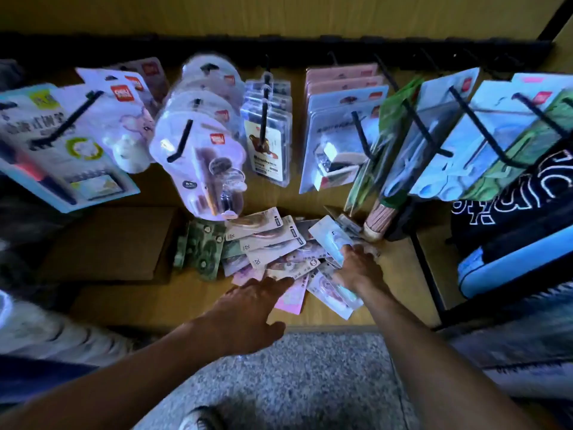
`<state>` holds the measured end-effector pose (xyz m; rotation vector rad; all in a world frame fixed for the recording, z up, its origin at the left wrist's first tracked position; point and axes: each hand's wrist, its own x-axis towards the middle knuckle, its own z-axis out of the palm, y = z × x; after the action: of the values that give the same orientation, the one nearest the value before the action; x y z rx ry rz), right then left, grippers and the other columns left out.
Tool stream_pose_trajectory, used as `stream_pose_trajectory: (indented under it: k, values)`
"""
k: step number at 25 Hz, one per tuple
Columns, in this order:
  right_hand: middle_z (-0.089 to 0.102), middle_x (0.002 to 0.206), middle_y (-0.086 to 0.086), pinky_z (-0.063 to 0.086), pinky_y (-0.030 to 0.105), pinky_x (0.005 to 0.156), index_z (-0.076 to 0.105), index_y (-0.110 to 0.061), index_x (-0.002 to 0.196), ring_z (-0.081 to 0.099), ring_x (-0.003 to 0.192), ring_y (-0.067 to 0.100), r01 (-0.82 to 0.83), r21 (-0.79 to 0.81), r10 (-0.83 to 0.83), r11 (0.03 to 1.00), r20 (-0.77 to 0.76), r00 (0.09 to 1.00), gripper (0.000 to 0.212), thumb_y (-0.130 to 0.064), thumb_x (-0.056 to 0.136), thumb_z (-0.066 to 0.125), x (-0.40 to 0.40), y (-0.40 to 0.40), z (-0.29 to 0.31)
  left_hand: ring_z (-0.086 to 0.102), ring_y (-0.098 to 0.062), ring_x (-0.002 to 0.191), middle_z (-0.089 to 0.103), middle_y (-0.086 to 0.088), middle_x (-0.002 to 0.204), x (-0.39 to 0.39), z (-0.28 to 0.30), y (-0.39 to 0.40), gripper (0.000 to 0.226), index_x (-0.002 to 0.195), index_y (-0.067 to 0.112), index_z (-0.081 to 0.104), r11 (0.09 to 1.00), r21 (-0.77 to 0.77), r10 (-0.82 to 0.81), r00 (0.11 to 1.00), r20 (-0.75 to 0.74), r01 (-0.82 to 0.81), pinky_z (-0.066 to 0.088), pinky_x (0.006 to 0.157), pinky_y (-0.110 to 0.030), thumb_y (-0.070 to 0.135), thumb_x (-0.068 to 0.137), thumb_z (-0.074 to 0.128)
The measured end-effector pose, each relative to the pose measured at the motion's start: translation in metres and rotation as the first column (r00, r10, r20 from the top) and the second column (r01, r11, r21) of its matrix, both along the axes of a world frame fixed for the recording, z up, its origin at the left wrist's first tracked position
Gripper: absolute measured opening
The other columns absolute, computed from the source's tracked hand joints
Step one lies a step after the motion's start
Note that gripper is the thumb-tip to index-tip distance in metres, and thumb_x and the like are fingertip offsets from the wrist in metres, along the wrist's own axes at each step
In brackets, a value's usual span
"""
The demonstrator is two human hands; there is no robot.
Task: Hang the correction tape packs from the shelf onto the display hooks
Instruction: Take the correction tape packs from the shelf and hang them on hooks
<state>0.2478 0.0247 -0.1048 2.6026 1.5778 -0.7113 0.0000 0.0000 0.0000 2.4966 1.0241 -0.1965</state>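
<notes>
A loose pile of correction tape packs (pixel 273 243) lies on the wooden shelf (pixel 400 274) below the display hooks. My right hand (pixel 358 268) reaches into the right side of the pile and holds a pale blue pack (pixel 330 238), tilted up off the heap. My left hand (pixel 248 305) stretches toward the pile with straight fingers, its fingertips touching a pack at the near edge. Black display hooks (pixel 361 135) stick out from a dark rail above, most carrying other blister packs.
A flat cardboard box (pixel 108 243) lies on the shelf at left, green packs (pixel 201 246) beside it. Hung blister packs (pixel 198 144) crowd the space above the pile. A black frame post (pixel 428 274) and bags stand at right. Grey speckled floor (pixel 294 383) lies below.
</notes>
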Motion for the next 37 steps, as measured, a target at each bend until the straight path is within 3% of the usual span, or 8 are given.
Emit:
stream_pose_trajectory:
  k: [5,10,15,22,26,32,35,37]
  values:
    - [0.016,0.160,0.007,0.035,0.047,0.109,0.020,-0.025,0.152,0.030,0.140,0.036,0.136,0.062,-0.135,0.989,-0.010,0.991,0.093,-0.050,0.079,0.071,0.021,0.020,-0.019,0.043,-0.017,0.130,0.043,0.005,0.147,0.003,-0.021,0.005,0.071,0.151,0.035,0.015,0.999,-0.026,-0.028,0.999,0.046,0.029,0.039,0.103,-0.032,0.047,0.090,0.049]
    - [0.005,0.165,0.004,0.029,0.049,0.115,0.000,-0.030,0.156,0.025,0.145,0.036,0.153,-0.097,-0.162,0.984,-0.093,0.982,0.108,-0.046,0.079,0.074,0.036,0.037,-0.036,0.038,-0.015,0.133,0.039,0.008,0.148,-0.007,-0.029,0.006,0.070,0.151,0.037,0.012,0.998,-0.057,-0.037,0.999,-0.006,0.036,0.035,0.107,-0.031,0.048,0.092,0.047]
    - [0.033,0.155,0.010,0.040,0.043,0.104,0.020,-0.018,0.150,0.041,0.135,0.034,0.139,-0.040,-0.139,0.989,0.004,0.990,0.100,-0.036,0.074,0.081,0.032,0.030,-0.044,0.045,-0.011,0.128,0.050,0.008,0.139,-0.012,-0.031,0.014,0.075,0.148,0.038,0.022,0.976,-0.207,0.084,0.994,0.066,-0.069,0.039,0.102,-0.027,0.056,0.079,0.047]
    - [0.043,0.144,0.011,0.042,0.042,0.102,0.027,-0.015,0.143,0.046,0.128,0.035,0.167,0.052,-0.166,0.985,-0.024,0.986,0.098,-0.039,0.066,0.083,0.026,0.017,-0.046,0.046,-0.010,0.129,0.050,0.009,0.142,0.005,-0.028,0.016,0.070,0.147,0.037,0.026,0.981,-0.172,0.105,0.993,0.060,-0.093,0.040,0.101,-0.025,0.052,0.084,0.054]
    - [0.055,0.133,0.006,0.050,0.037,0.091,0.039,-0.021,0.132,0.055,0.115,0.030,0.284,0.230,-0.223,0.931,-0.260,0.939,0.086,-0.041,0.059,0.082,-0.001,-0.010,-0.029,0.052,-0.016,0.125,0.054,0.005,0.138,0.016,-0.017,0.026,0.073,0.142,0.037,0.036,0.989,-0.113,0.098,0.995,-0.024,-0.100,0.044,0.100,-0.032,0.056,0.072,0.043]
    - [0.053,0.126,-0.005,0.048,0.029,0.091,0.044,-0.029,0.133,0.056,0.116,0.017,0.084,0.339,0.084,0.937,-0.453,0.888,0.086,-0.049,0.057,0.080,-0.058,-0.050,0.050,0.055,-0.018,0.113,0.060,-0.001,0.124,0.014,0.040,0.040,0.043,0.114,0.020,0.060,0.973,-0.183,0.110,0.978,-0.180,-0.143,0.041,0.095,-0.026,0.051,0.085,0.055]
    - [0.057,0.122,-0.013,0.050,0.031,0.091,0.041,-0.037,0.126,0.059,0.110,0.012,-0.085,0.353,0.255,0.932,-0.470,0.845,0.084,-0.044,0.054,0.083,-0.065,-0.074,0.101,0.053,-0.019,0.116,0.057,-0.002,0.130,0.011,0.072,0.012,0.047,0.117,0.019,0.061,0.960,-0.214,0.108,0.945,-0.308,-0.179,0.043,0.099,-0.030,0.052,0.085,0.056]
    - [0.063,0.116,-0.018,0.054,0.034,0.088,0.039,-0.042,0.117,0.063,0.104,0.009,-0.049,0.346,0.250,0.937,-0.564,0.787,0.081,-0.040,0.051,0.086,-0.066,-0.094,0.133,0.055,-0.021,0.115,0.058,-0.001,0.128,0.006,0.092,-0.007,0.044,0.125,0.021,0.057,0.950,-0.263,0.108,0.968,-0.226,-0.167,0.044,0.092,-0.027,0.046,0.089,0.055]
